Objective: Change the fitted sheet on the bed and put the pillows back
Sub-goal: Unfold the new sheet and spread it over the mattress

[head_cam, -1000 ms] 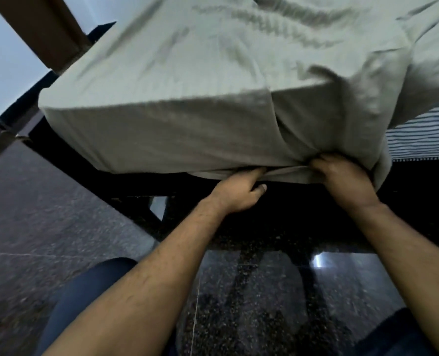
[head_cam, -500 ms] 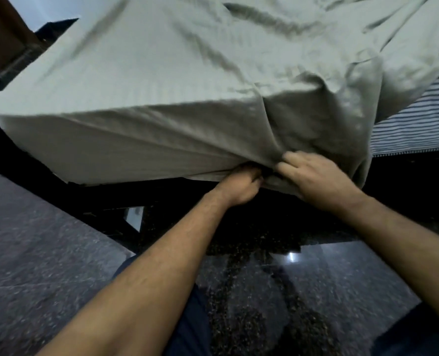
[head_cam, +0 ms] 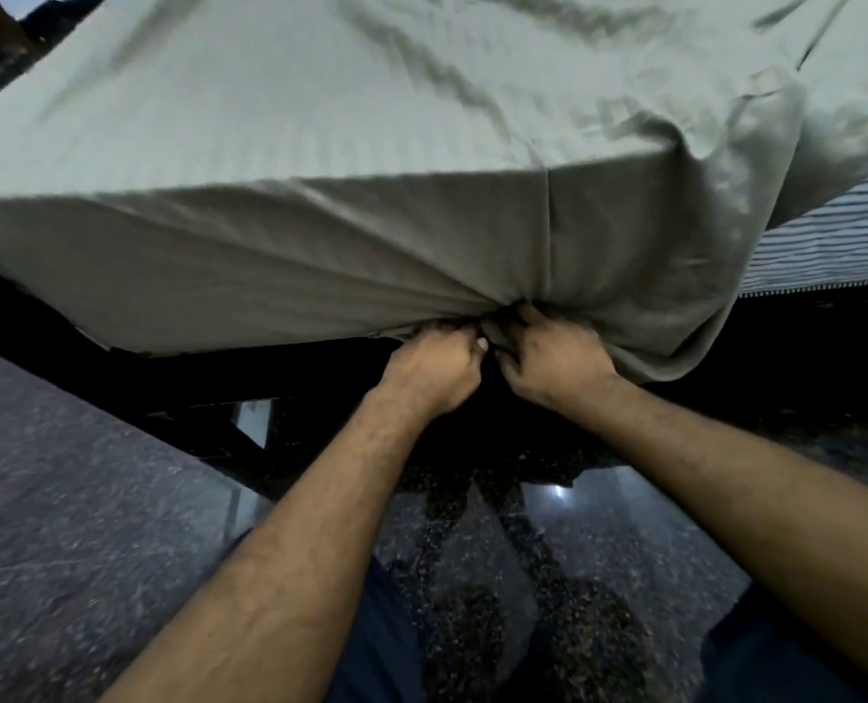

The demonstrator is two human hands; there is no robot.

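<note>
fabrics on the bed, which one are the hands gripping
The plain grey-green fitted sheet, bunched at its lower edge by left hand and right hand; the striped fabric lies untouched.

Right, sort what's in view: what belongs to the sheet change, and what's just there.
Part of the job:
- pale fitted sheet, hem bunched at the mattress corner
- left hand, gripping the hem
- right hand, gripping the hem
- striped mattress, side still uncovered

Just there:
- dark bed frame
- polished stone floor

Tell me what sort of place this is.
Most likely a bedroom at home: a pale green fitted sheet covers a mattress corner, a striped mattress shows beside it, and the floor is polished dark stone.
</note>
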